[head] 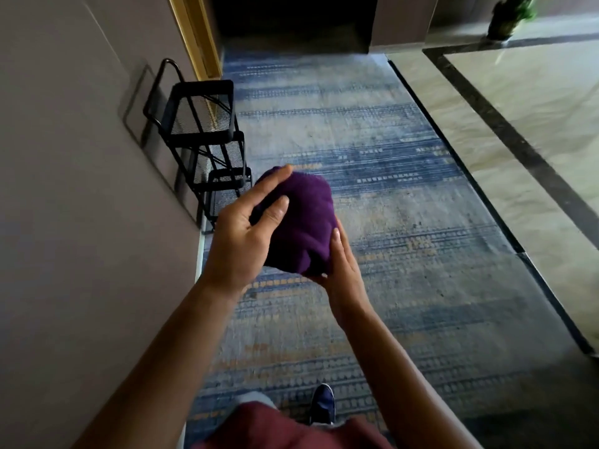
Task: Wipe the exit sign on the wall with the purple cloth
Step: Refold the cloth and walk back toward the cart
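A bundled purple cloth (299, 222) is held in front of me at about waist height, over the carpet. My left hand (249, 234) wraps over its left side with thumb and fingers pressed on the fabric. My right hand (337, 273) cups it from below and from the right. On the grey wall to the left sits a flat rectangular plate (137, 102), low down and seen edge-on; I cannot tell whether it is the exit sign.
A black three-tier wire rack (207, 137) stands against the left wall beside the plate. A blue patterned carpet (372, 196) runs ahead toward a dark doorway (291, 17). Pale marble floor (518, 124) lies to the right, with a potted plant (510, 16) far off.
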A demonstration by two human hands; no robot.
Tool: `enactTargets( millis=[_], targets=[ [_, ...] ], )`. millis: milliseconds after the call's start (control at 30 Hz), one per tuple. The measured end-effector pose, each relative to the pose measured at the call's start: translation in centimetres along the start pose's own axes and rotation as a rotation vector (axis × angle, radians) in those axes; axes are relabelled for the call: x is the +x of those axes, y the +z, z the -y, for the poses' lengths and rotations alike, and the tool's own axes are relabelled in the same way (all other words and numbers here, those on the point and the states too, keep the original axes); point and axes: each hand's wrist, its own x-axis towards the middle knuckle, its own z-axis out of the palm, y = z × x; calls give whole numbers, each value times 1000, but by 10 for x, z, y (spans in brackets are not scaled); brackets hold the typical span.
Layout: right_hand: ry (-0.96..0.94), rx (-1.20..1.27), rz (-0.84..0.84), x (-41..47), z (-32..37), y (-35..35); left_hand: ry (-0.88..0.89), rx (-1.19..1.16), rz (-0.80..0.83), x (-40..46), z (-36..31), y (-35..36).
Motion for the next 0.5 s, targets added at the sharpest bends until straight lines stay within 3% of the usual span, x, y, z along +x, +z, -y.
enactTargets(
  millis=[133, 267, 333, 500],
  targets=[
    [80, 336, -27, 45, 16, -32, -206, -224, -55, 46, 30, 19],
    [148, 526, -79, 88, 26, -62, -312, -270, -71, 91, 72, 31],
    [106, 372, -128, 111, 34, -71, -309, -204, -104, 116, 94, 36],
    [-212, -384, -265, 189, 55, -77, -278, -71, -114, 191, 148, 43]
  ],
)
